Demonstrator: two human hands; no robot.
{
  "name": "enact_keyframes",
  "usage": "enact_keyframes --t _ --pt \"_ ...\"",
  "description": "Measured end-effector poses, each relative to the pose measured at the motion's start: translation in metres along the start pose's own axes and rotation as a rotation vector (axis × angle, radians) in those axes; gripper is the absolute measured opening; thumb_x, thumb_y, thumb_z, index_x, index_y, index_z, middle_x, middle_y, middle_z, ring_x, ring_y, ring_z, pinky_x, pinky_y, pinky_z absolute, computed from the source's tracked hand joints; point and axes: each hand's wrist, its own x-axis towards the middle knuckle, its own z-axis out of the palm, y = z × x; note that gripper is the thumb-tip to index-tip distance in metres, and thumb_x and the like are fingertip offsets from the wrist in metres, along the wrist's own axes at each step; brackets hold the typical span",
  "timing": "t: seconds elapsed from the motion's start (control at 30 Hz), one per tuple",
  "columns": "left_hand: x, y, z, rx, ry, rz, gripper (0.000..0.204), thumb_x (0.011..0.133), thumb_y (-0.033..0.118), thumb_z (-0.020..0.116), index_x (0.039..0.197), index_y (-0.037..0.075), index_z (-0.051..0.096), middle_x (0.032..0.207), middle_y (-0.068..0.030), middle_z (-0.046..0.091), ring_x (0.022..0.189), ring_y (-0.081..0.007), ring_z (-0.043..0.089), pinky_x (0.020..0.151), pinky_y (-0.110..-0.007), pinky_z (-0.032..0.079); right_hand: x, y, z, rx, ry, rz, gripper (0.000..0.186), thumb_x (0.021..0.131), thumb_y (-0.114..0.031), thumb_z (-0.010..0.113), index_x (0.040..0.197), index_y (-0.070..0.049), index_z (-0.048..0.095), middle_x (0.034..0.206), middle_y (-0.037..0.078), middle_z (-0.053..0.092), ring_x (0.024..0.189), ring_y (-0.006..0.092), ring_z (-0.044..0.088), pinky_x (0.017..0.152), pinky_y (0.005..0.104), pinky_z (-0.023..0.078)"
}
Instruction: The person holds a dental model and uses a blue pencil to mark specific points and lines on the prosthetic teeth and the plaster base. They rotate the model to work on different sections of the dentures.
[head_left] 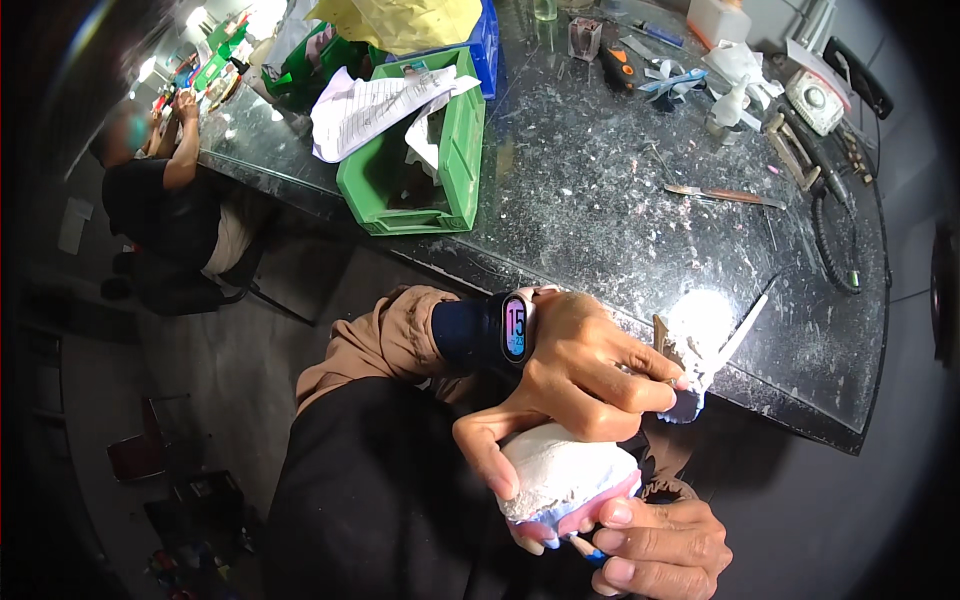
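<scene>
My left hand [580, 365], with a dark watch on its wrist, is closed over a white plaster dental cast [565, 462]. Its thumb presses the cast's left side. Along the cast's lower edge run pink gum-coloured material [590, 512], a bluish layer and a few pale teeth. Below it, my right hand [668, 548] pinches a slim blue-handled tool [588, 550]. The tool's pale tip is against or very close to the teeth; actual contact cannot be made out. The left fingertips reach the bench edge, by a lump of white plaster [690, 385].
On the dark, plaster-dusted bench [570, 200] stands a green bin [465, 160] with papers on it. A knife [725, 195], a white-handled tool [745, 320] and a corded handpiece [820, 165] lie rightward. Another person [160, 200] sits working at far left.
</scene>
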Motion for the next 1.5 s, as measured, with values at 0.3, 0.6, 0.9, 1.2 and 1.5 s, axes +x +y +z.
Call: enact_keyframes --t 0.3,0.6,0.9,1.2,1.5 --pt "0.001 -0.003 0.001 0.031 0.031 0.052 0.022 0.068 0.017 0.055 0.071 -0.004 0.051 0.068 -0.0209 0.054 0.068 -0.0308 0.06 0.071 -0.044 0.053 -0.001 -0.002 0.0 0.0 0.022 0.035 0.028 0.063 0.011 0.067 0.087 0.012 0.051 0.082 0.026 0.057 0.082 0.0415 0.061 0.067 0.0389 0.054" --pt "0.001 -0.003 0.003 0.016 0.066 0.038 0.036 0.07 0.031 0.049 0.07 -0.004 0.051 0.067 -0.0206 0.053 0.07 -0.0316 0.06 0.071 -0.045 0.052 0.0 0.0 -0.003 0.022 -0.011 0.032 0.027 0.062 0.011 0.067 0.084 0.012 0.051 0.08 0.026 0.057 0.081 0.0413 0.061 0.065 0.0379 0.054" --pt "-0.003 0.002 0.001 0.023 0.019 -0.001 0.044 0.073 0.038 0.044 0.068 -0.005 0.051 0.067 -0.0193 0.052 0.071 -0.0319 0.06 0.073 -0.045 0.052 -0.002 0.002 0.001 0.012 0.025 0.005 0.026 0.06 0.01 0.068 0.081 0.013 0.053 0.08 0.026 0.057 0.081 0.0405 0.061 0.067 0.0389 0.055" --pt "0.005 0.0 0.004 0.062 0.003 -0.039 0.038 0.072 0.037 0.046 0.073 -0.001 0.049 0.067 -0.0182 0.051 0.068 -0.0304 0.059 0.069 -0.043 0.051 -0.009 0.002 -0.006 0.128 0.075 0.023 0.02 0.071 0.007 0.063 0.085 0.009 0.05 0.077 0.02 0.053 0.079 0.0397 0.061 0.068 0.042 0.054" --pt "0.006 -0.003 0.003 0.098 0.001 -0.092 0.032 0.07 0.034 0.051 0.079 0.004 0.046 0.066 -0.0172 0.051 0.066 -0.0288 0.057 0.065 -0.041 0.05 -0.026 0.004 0.005 -0.098 0.349 0.097 0.025 0.07 -0.005 0.067 0.078 -0.005 0.044 0.074 0.007 0.049 0.073 0.0213 0.061 0.068 0.0228 0.051"
